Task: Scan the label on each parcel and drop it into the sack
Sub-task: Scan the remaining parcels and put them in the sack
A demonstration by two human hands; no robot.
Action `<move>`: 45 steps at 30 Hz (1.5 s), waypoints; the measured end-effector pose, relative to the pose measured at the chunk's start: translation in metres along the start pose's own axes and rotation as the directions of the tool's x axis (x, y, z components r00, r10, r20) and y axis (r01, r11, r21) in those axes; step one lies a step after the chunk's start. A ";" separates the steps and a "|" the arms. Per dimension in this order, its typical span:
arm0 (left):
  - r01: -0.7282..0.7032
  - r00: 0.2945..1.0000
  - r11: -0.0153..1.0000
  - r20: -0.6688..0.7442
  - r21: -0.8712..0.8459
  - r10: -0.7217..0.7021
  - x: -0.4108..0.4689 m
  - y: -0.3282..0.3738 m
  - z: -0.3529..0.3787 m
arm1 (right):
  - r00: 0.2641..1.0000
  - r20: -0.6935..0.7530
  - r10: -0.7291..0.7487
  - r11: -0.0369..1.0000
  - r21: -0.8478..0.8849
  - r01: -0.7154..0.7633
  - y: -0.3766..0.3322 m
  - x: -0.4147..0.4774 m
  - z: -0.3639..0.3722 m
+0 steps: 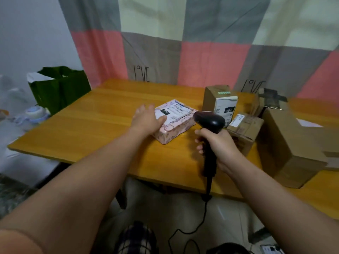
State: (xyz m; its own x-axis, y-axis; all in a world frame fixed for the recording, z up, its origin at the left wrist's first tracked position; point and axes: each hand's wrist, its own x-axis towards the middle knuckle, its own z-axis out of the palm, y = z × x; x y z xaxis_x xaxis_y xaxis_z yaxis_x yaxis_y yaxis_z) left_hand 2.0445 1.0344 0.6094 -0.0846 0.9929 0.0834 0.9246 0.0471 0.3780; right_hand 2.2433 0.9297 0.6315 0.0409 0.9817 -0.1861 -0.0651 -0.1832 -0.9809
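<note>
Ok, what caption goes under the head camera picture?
Left hand rests on a pink parcel on the wooden table while the right hand points a black scanner toward its label.

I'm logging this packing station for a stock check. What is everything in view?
pink parcel: one, pink patterned, white label on top, table centre
upright box: one, brown, labelled, behind the scanner
small box: one, brown, right of scanner
large box: one, brown, table's right edge
scanner: one, black, corded
green bag: one, left of table
table: one, orange wood
curtain: one, pink, grey, cream checks
left hand: rests on pink parcel
right hand: grips scanner
</note>
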 end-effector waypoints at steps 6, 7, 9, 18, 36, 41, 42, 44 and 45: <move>0.156 0.971 0.984 0.194 -0.084 -0.137 0.000 -0.014 -0.003 | 0.997 0.009 0.078 0.990 0.118 -0.079 0.008 0.011 0.017; 0.176 0.965 0.980 0.214 -0.097 -0.152 -0.006 -0.018 -0.003 | 0.996 0.018 0.086 0.988 0.127 -0.088 0.009 0.009 0.020; 0.226 0.957 0.953 0.230 -0.200 -0.178 -0.022 -0.023 0.000 | 0.993 0.051 0.103 0.984 0.140 -0.109 0.012 0.003 0.027; 0.192 0.981 0.560 0.150 -0.806 -0.120 -0.097 -0.040 -0.004 | 0.996 -0.004 -0.088 0.969 0.234 0.086 0.029 -0.029 0.045; 0.106 0.993 0.403 0.078 -0.909 -0.084 -0.113 -0.072 -0.015 | 0.868 -0.068 -0.491 0.833 -0.330 0.445 0.034 -0.057 0.040; 0.100 0.993 0.378 0.071 -0.921 -0.091 -0.114 -0.073 -0.014 | 0.860 -0.042 -0.509 0.822 -0.320 0.471 0.028 -0.063 0.043; 0.094 0.994 0.373 0.065 -0.923 -0.090 -0.113 -0.072 -0.013 | 0.861 -0.043 -0.506 0.825 -0.314 0.470 0.027 -0.063 0.045; 0.089 0.994 0.377 0.060 -0.922 -0.087 -0.113 -0.070 -0.013 | 0.862 -0.041 -0.505 0.826 -0.314 0.469 0.025 -0.063 0.046; 0.089 0.994 0.380 0.060 -0.921 -0.087 -0.113 -0.070 -0.013 | 0.862 -0.041 -0.506 0.825 -0.315 0.469 0.024 -0.063 0.047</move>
State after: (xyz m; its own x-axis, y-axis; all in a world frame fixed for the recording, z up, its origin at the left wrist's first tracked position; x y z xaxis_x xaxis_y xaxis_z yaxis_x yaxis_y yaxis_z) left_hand 1.9846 0.9178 0.5858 -0.1424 0.9898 -0.0051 0.0017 0.0054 1.0000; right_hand 2.1926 0.8654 0.6223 0.1094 0.9364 0.3335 0.2797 0.2930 -0.9143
